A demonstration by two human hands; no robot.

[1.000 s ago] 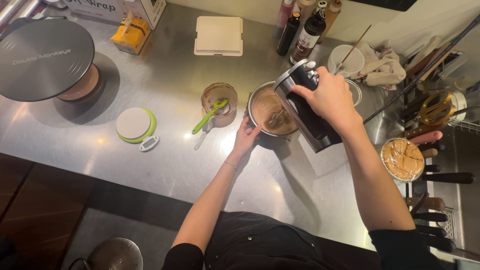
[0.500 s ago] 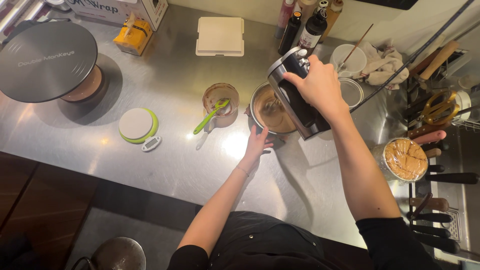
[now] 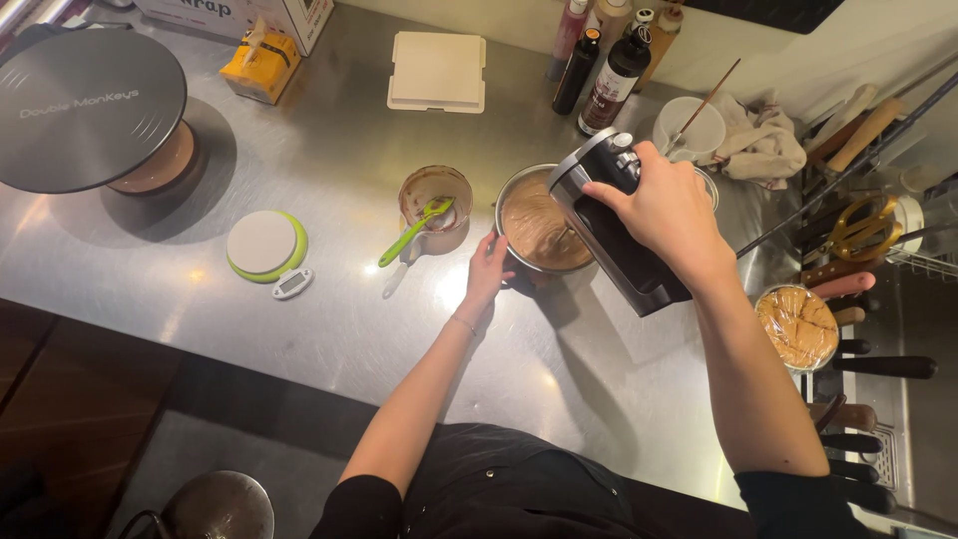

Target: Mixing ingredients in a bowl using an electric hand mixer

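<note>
A metal bowl (image 3: pixel 511 197) of brown batter stands on the steel counter. My right hand (image 3: pixel 667 212) grips a black and silver hand mixer (image 3: pixel 619 235) held over the bowl, its beaters down in the batter. My left hand (image 3: pixel 486 269) holds the bowl's near left rim. To the left of the bowl stands a glass cup (image 3: pixel 436 208) smeared with brown, with a green spatula (image 3: pixel 411 233) resting in it.
A small round green-edged scale (image 3: pixel 265 246) and a dark cake turntable (image 3: pixel 88 108) stand left. At the back are dark bottles (image 3: pixel 606 62), a white square lid (image 3: pixel 436 71), a yellow box (image 3: pixel 260 53). Right: a wrapped bowl (image 3: pixel 799 324), a white cup (image 3: pixel 690 126), a cloth (image 3: pixel 763 138), knife handles (image 3: pixel 866 365).
My left hand came back from the counter to the bowl's rim. The mixer swung right and tilted again over the batter.
</note>
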